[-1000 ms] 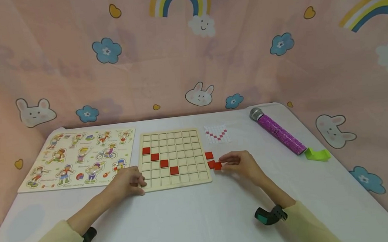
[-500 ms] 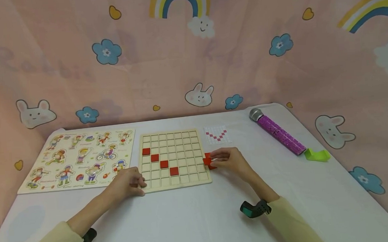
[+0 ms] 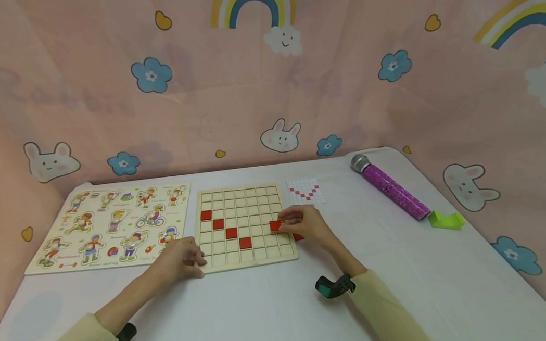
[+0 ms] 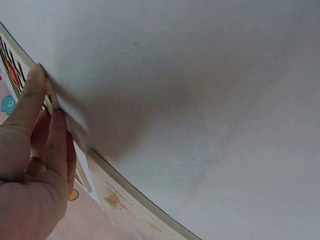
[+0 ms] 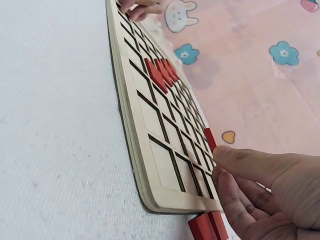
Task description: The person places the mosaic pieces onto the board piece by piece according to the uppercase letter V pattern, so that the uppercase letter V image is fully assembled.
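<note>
A wooden grid board (image 3: 256,208) lies on the white table, with several red square tiles (image 3: 231,233) set in a diagonal line of its cells. My left hand (image 3: 180,258) grips the board's near left corner; the left wrist view shows thumb and fingers pinching its edge (image 4: 51,95). Over the right part of the grid, my right hand (image 3: 308,223) pinches another red tile (image 3: 275,226) between thumb and fingertips. Loose red tiles (image 5: 202,227) lie just off the board's right edge, mostly hidden by this hand in the head view.
Behind the right hand lies a small pattern card (image 3: 308,190) printed with a red V. A picture puzzle board (image 3: 108,243) is at the left. Toward the right back rest a purple microphone (image 3: 393,189) and a bright green piece (image 3: 446,220).
My right hand has moved left from the loose tiles beside the board, carrying one red tile over the grid. My left hand has stayed at the corner.
</note>
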{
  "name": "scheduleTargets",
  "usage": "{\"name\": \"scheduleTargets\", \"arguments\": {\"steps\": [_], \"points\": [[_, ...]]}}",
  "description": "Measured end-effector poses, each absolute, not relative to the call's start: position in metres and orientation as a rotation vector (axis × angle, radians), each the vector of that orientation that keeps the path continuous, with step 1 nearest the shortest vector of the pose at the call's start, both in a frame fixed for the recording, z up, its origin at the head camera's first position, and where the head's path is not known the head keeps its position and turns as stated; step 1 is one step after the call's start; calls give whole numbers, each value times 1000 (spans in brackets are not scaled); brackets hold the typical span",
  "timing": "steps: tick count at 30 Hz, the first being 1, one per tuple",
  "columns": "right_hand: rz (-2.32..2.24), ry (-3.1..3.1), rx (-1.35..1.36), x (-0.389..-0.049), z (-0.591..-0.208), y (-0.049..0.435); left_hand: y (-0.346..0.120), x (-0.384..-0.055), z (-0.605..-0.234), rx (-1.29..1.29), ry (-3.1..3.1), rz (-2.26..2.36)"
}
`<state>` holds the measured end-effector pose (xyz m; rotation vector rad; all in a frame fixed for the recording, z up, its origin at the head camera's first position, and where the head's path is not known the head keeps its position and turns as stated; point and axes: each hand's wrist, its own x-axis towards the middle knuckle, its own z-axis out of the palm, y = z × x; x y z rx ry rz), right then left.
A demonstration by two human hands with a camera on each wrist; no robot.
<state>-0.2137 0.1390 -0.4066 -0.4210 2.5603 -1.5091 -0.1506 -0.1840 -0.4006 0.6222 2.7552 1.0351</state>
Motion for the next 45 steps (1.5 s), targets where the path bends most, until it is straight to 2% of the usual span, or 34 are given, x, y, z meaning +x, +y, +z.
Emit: {"name": "scheduleTargets", "arguments": {"steps": [11, 30, 37, 45], "points": [[-1400, 2631, -536, -219, -410, 116, -185, -149, -401, 678, 2755, 1047], [-1461, 2537, -547, -217, -411, 101, -185, -148, -401, 657, 2728, 1066], [-1541, 2475, -508, -216, -410, 114, -185, -150, -403, 650, 2737, 1063], [-1571, 2478, -477, -217, -407, 156, -185, -151, -401, 677, 2748, 1039]]}}
